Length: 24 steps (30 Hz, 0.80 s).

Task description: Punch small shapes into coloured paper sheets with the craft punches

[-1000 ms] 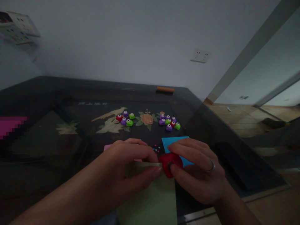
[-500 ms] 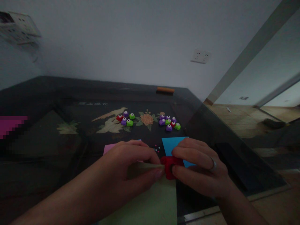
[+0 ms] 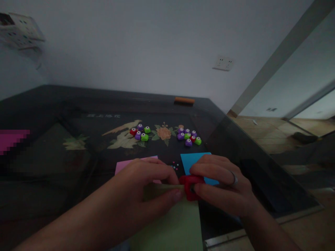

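My left hand (image 3: 146, 191) pinches the top edge of a pale green paper sheet (image 3: 178, 226) between thumb and fingers. A small red tool (image 3: 190, 179), which looks like a paper punch, sits at the sheet's upper right corner. My right hand (image 3: 222, 184), with a ring on one finger, grips this tool between thumb and fingers. Behind my left hand lies a pink paper (image 3: 124, 165), partly covered. A blue paper (image 3: 192, 160) lies under and behind my right hand. Tiny coloured pieces (image 3: 175, 166) are scattered between the two papers.
Several eye-topped purple, green and red pieces form a left group (image 3: 140, 133) and a right group (image 3: 188, 136) on the dark glossy table (image 3: 146, 101). An orange-brown stick (image 3: 184, 100) lies near the wall. A dark flat object (image 3: 264, 184) is at the right.
The green sheet's lower part has shifted slightly to the right. My right hand has moved a little left on the red tool, and more of the pink paper shows.
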Each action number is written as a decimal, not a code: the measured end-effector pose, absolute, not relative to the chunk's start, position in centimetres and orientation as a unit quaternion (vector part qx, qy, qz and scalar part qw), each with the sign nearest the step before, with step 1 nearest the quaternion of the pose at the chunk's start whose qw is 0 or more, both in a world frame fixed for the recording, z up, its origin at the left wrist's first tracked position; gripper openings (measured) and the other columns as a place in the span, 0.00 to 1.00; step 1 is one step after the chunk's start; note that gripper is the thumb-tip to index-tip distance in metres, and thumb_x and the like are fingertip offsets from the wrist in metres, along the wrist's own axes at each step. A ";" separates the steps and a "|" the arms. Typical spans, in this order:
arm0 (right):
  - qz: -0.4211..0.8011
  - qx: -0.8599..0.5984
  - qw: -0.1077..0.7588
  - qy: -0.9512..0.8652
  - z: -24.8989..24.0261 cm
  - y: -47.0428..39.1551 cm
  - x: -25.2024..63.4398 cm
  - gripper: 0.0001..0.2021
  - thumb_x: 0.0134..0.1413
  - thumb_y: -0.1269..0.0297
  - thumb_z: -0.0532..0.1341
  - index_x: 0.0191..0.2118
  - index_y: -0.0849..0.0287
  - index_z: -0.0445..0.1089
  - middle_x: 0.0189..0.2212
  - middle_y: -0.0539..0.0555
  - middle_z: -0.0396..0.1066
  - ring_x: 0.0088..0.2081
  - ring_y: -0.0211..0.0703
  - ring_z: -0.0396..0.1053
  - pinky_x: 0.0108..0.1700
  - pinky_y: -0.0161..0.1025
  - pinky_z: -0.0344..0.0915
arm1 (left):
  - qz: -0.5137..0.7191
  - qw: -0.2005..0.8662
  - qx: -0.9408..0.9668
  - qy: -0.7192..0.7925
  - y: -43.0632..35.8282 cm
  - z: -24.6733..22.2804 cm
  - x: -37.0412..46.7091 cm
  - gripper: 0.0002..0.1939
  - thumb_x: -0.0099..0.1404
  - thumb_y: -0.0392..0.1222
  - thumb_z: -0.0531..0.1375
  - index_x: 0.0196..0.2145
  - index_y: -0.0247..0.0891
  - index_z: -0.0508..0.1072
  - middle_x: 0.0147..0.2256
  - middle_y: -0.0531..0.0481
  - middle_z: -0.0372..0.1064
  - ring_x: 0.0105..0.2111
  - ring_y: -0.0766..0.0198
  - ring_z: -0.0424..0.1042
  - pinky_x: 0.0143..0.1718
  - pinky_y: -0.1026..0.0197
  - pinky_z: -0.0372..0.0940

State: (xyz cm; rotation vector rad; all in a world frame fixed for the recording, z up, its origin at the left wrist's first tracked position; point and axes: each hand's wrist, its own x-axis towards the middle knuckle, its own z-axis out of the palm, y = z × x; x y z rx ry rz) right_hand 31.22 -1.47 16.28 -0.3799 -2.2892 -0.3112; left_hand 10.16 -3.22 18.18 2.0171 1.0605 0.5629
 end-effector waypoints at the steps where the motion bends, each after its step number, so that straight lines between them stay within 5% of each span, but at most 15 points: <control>1: -0.122 -0.149 0.391 -0.900 16.3 -1.4 31.3 0.06 0.56 0.74 0.54 0.31 0.57 0.65 0.28 0.53 0.74 0.27 0.39 0.72 0.30 0.37 0.72 | 0.214 0.393 0.791 0.417 -3.2 18.3 10.2 0.07 0.61 0.41 0.57 0.28 0.43 0.75 0.28 0.57 0.73 0.31 0.67 0.70 0.34 0.67 0.63; 9: -0.139 -0.164 0.406 -0.888 16.1 -1.5 31.2 0.06 0.54 0.77 0.56 0.32 0.59 0.66 0.29 0.54 0.74 0.28 0.38 0.72 0.31 0.36 0.72 | 0.214 0.421 0.774 0.423 -3.1 18.2 10.2 0.10 0.62 0.43 0.54 0.26 0.40 0.72 0.25 0.57 0.70 0.26 0.69 0.67 0.25 0.70 0.61; 24: -0.087 -0.208 0.457 -0.861 14.0 -1.1 32.6 0.09 0.50 0.75 0.61 0.37 0.56 0.69 0.36 0.53 0.73 0.34 0.41 0.73 0.35 0.38 0.73 | 0.213 0.353 0.797 0.442 -2.9 17.9 9.8 0.11 0.63 0.47 0.55 0.28 0.42 0.74 0.28 0.57 0.73 0.29 0.66 0.70 0.31 0.67 0.62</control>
